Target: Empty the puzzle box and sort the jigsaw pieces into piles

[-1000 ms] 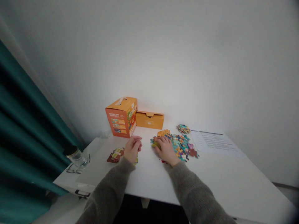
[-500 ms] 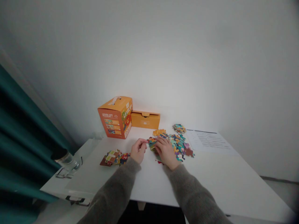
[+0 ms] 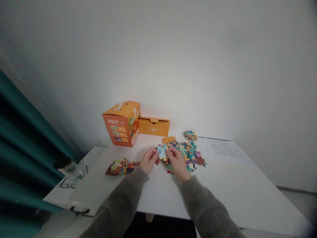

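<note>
Since last frame, a pale-blue puzzle piece (image 3: 162, 152) has come into view, nine o'clock of the heap (image 3: 189, 150). Our left hand (image 3: 149, 161) pinches its nine-o'clock edge, right hand (image 3: 177, 162) its three. Likely light, stiff card; we'd hold edges, sparing tabs.

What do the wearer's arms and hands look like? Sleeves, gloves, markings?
Long grey-brown knit sleeves with a fine ribbed texture, reaching the wrists. Left hand and right hand are bare: no gloves. No cables or markings visible; finer detail too small to tell.
</note>
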The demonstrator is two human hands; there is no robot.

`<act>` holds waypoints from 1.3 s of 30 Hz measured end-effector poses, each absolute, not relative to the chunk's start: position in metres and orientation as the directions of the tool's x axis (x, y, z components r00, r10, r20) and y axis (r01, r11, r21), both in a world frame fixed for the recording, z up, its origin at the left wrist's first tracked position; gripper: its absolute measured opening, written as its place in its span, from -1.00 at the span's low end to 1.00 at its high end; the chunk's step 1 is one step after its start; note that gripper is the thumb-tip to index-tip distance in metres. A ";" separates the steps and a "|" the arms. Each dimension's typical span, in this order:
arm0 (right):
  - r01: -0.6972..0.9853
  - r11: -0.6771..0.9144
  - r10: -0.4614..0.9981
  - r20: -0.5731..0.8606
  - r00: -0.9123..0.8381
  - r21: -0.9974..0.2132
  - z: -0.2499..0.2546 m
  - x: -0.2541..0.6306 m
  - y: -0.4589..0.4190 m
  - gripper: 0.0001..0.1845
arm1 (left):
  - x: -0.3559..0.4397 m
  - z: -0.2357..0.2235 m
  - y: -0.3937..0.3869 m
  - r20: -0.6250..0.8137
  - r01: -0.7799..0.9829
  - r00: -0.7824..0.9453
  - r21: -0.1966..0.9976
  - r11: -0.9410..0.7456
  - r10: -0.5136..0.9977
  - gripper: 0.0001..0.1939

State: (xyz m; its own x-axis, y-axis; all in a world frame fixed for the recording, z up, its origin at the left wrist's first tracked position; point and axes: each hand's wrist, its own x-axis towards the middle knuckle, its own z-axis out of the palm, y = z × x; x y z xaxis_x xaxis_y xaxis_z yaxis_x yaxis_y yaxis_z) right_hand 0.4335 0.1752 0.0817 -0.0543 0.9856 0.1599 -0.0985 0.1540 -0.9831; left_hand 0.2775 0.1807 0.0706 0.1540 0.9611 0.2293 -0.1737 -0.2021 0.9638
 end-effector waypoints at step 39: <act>-0.379 -0.077 0.825 -0.273 0.495 -0.922 0.082 0.571 0.327 -0.88 | 0.278 0.063 0.176 0.210 -0.035 0.158 0.978 -0.207 0.965 -0.74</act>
